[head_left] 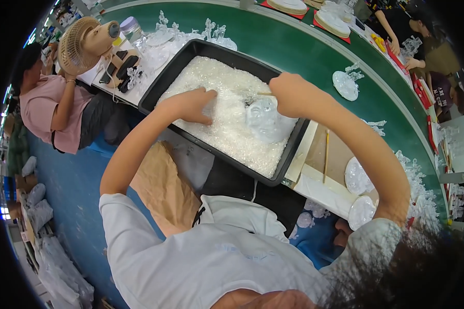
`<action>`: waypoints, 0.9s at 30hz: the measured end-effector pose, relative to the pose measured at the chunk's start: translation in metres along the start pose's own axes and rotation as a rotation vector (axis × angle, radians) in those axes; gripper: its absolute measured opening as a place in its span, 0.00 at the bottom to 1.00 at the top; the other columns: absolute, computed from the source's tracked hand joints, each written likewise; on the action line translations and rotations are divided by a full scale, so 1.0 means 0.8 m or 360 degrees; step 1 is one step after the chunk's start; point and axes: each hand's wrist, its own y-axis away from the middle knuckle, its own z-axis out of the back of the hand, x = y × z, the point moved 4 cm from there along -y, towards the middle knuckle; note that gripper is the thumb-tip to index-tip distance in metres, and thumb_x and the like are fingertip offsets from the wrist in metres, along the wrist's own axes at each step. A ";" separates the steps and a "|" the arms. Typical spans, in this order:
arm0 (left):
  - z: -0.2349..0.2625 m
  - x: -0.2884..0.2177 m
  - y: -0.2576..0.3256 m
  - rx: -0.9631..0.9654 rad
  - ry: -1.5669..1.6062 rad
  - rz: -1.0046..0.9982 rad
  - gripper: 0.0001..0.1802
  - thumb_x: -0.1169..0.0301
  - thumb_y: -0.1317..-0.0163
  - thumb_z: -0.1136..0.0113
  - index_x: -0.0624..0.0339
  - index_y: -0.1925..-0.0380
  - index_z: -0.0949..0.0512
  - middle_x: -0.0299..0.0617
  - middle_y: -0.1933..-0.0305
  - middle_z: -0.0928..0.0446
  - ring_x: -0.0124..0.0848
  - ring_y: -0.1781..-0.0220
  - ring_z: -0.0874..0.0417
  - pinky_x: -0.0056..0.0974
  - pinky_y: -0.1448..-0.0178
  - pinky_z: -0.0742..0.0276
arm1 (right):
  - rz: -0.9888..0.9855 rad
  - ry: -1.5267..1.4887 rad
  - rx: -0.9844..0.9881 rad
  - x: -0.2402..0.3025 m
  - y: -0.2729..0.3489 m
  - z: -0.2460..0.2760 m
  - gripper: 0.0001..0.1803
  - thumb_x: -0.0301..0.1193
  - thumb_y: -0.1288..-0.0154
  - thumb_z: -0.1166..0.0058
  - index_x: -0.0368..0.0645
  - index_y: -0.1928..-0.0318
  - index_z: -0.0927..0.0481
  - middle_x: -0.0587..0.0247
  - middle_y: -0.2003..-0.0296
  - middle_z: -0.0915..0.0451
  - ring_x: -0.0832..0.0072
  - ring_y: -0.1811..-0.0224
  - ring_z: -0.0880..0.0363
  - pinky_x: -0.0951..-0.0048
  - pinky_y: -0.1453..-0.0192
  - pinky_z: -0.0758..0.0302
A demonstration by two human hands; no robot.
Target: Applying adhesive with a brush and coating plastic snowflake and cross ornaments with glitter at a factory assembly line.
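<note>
A black rectangular tray [211, 146] in front of me holds a bed of glittery white flakes [227, 87]. My left hand [193, 105] reaches into the flakes at the tray's left side, thumb and forefinger apart with flakes between them. On the right, my right hand [293, 95] is closed around a thin wooden stick [265, 93], whose far end reaches over the flakes; its tip is too small to make out. Just below that stick, a round, whitish translucent piece [268, 123] rests on the flakes, close to my right hand.
Clear figurines [211, 32] crowd behind the tray. A beige fan [80, 45] and a seated person in pink [62, 110] are at left. At right lie another thin stick [326, 154] and clear discs [358, 176]. A green conveyor [304, 56] curves behind. Brown paper [165, 185] hangs nearer me.
</note>
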 end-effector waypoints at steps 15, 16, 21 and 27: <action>-0.017 -0.057 0.002 -0.0034 0.0307 -0.0251 0.44 0.60 0.55 0.25 0.68 0.40 0.32 0.57 0.46 0.25 0.51 0.42 0.24 0.44 0.39 0.28 | 0.0618 0.0169 0.0179 -0.015 0.019 -0.011 0.19 0.35 0.44 0.33 0.39 0.55 0.20 0.49 0.48 0.21 0.56 0.43 0.24 0.61 0.45 0.25; -0.015 -0.060 0.003 -0.0090 0.0398 -0.0192 0.42 0.59 0.55 0.25 0.67 0.41 0.31 0.56 0.46 0.25 0.51 0.43 0.23 0.44 0.41 0.27 | 0.0539 0.0319 0.0365 -0.011 0.018 -0.014 0.18 0.36 0.43 0.33 0.39 0.57 0.21 0.50 0.54 0.18 0.56 0.49 0.21 0.60 0.50 0.23; -0.004 -0.055 0.032 -0.0393 0.0678 -0.0269 0.38 0.57 0.55 0.26 0.65 0.45 0.27 0.57 0.53 0.21 0.49 0.52 0.18 0.45 0.47 0.24 | 0.0509 -0.0161 0.0168 -0.003 0.026 -0.021 0.22 0.40 0.43 0.32 0.40 0.55 0.24 0.51 0.73 0.19 0.54 0.65 0.18 0.56 0.63 0.25; -0.018 -0.065 0.015 -0.0090 0.0459 -0.0179 0.34 0.58 0.54 0.25 0.66 0.50 0.26 0.51 0.61 0.20 0.45 0.58 0.16 0.43 0.52 0.22 | 0.0438 -0.0548 -0.0045 0.020 0.013 -0.033 0.27 0.35 0.40 0.37 0.46 0.42 0.31 0.49 0.81 0.22 0.52 0.73 0.19 0.55 0.66 0.25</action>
